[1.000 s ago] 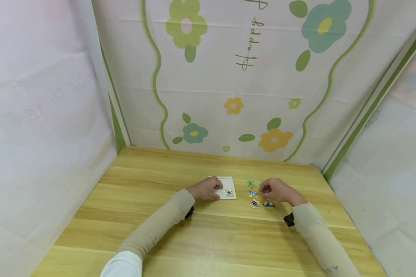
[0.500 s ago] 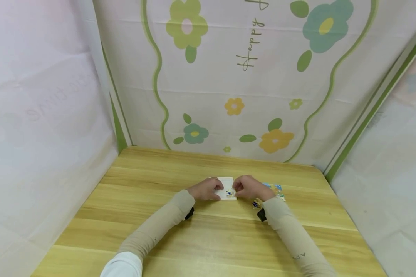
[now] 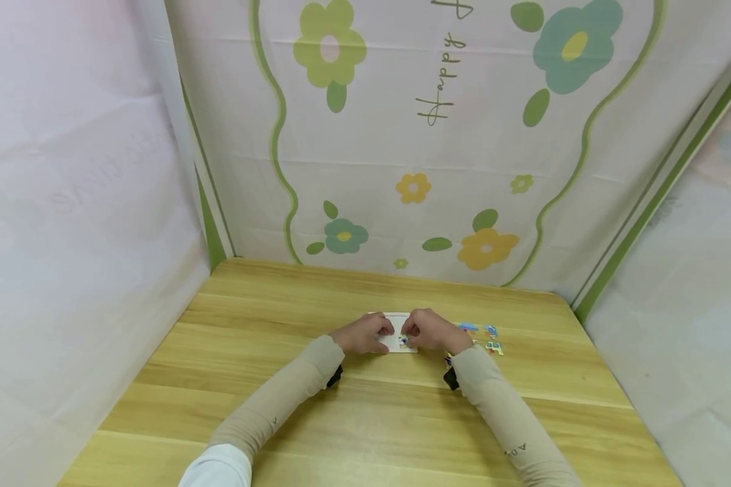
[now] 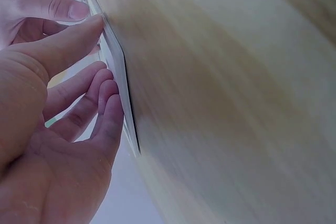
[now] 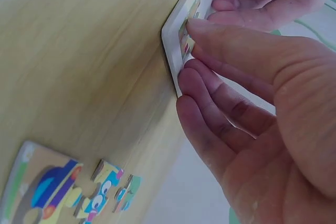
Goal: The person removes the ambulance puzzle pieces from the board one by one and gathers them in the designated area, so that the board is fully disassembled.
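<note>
A white puzzle board (image 3: pixel 398 325) with a thin printed frame line lies flat on the table. My left hand (image 3: pixel 363 334) holds its near left corner, thumb at the near edge and curled fingertips along the left side. Over the board's right part, my right hand (image 3: pixel 431 330) pinches a small jigsaw piece (image 5: pixel 185 40) against the surface; its fingers hide most of it. Close by, a yellow and blue piece (image 3: pixel 403 341) shows in the near right corner of the board. The right hand's other fingertips touch the board's rim.
Right of the board lie several loose jigsaw pieces (image 3: pixel 495 348), blue, yellow and purple, partly hidden by the right wrist. A large piece with a blue car-like print (image 5: pixel 50 182) is nearest the right wrist camera. Floral fabric (image 3: pixel 365 155) walls the table (image 3: pixel 341 426).
My right hand has moved left from the loose pieces to the board, bringing a jigsaw piece with it, then slightly further left over the corner. The left hand has stayed in place.
</note>
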Available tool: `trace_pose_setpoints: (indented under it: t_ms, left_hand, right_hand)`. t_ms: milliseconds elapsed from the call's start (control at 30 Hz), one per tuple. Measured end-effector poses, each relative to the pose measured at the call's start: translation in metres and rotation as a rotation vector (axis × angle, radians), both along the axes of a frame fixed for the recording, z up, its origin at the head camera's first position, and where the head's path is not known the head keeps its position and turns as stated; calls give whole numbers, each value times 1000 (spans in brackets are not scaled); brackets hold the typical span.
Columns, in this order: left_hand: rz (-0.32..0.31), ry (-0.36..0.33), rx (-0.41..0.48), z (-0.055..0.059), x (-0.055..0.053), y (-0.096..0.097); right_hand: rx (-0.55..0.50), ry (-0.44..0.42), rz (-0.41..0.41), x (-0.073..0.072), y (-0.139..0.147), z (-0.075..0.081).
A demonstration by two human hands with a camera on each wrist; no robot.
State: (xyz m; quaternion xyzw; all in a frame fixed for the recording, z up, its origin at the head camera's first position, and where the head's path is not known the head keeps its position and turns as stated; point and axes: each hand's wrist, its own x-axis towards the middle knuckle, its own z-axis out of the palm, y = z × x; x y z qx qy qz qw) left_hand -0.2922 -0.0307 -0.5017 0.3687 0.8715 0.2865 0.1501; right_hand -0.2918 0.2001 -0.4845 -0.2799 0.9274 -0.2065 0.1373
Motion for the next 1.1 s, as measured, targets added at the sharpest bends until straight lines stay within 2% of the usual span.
trace_pose_setpoints:
  t_ms: [400, 700, 900, 1100]
  left_hand:
    - [2, -3, -7, 1, 1, 1]
    - [6, 8, -22, 1, 0, 1]
    - [-5, 1, -15, -2, -1, 2]
    - [0, -7, -13, 0, 1, 0]
  right_hand:
    - [-60, -14, -52, 1, 1, 2]
    - [-73, 3, -21, 0, 12, 14]
    - [-70, -10, -41, 4, 33, 25]
    - [-63, -25, -67, 13, 73, 30]
